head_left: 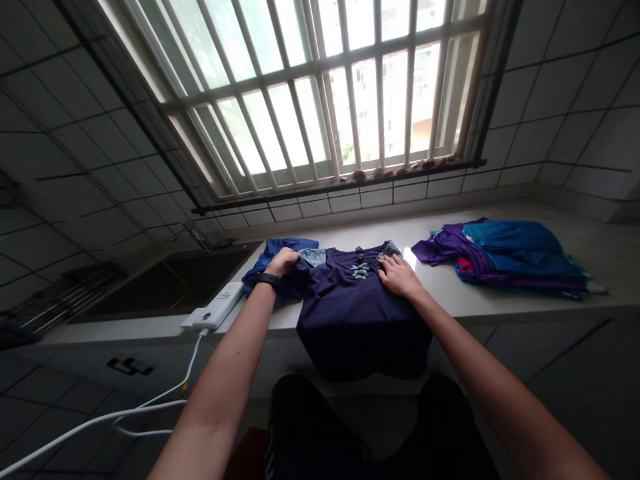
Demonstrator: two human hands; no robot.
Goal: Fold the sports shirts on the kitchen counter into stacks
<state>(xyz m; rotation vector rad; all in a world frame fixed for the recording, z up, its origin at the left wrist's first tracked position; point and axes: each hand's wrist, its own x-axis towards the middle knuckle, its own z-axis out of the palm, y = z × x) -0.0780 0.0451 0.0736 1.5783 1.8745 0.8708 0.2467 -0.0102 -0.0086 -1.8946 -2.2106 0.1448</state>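
A dark purple short-sleeved top (345,300) lies face up on the countertop, its lower part hanging over the front edge. Pale patterned patches mark its shoulders, and small light fastenings sit below the neckline. My left hand (283,262), with a black band at the wrist, has its fingers closed on the sleeve at the left shoulder. Flat on the right shoulder and chest rests my right hand (397,275), fingers stretched out. Partly under the top's left side is a blue garment (275,250).
A stack of folded blue and purple clothes (520,257) lies on the right of the counter (360,227). At left are a dark sink (170,280) with a faucet (197,235), a white power strip (217,307) and its cable (193,360). A barred window (320,87) is behind.
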